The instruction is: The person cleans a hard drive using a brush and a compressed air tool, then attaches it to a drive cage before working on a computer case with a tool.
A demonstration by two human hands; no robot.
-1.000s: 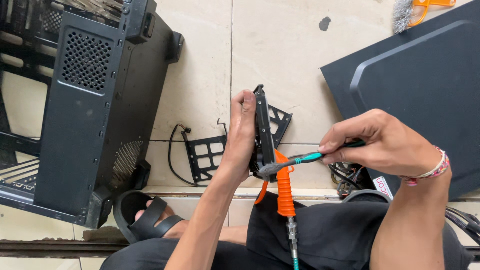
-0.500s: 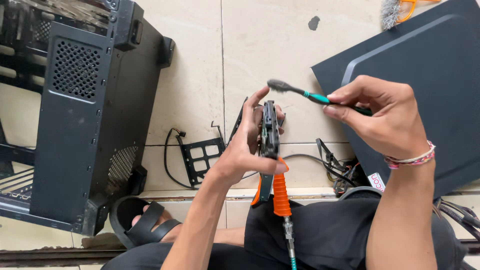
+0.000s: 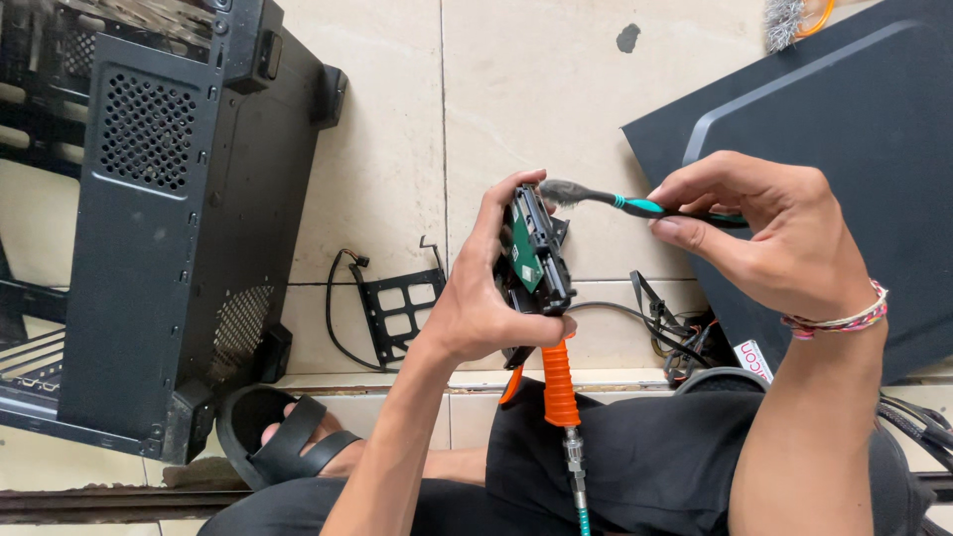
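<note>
Currently the left hand (image 3: 476,298) is gripping a slim black hard drive (image 3: 536,253) edge-on, its green circuit board showing, just right of the perforated black metal computer case (image 3: 169,228). The right hand (image 3: 769,233) is pinching a teal-and-black toothbrush (image 3: 625,203), worn grey bristles touching the drive's top edge. Below the drive, an orange ribbed air-gun handle (image 3: 558,382) is partly hiding behind the thumb.
</note>
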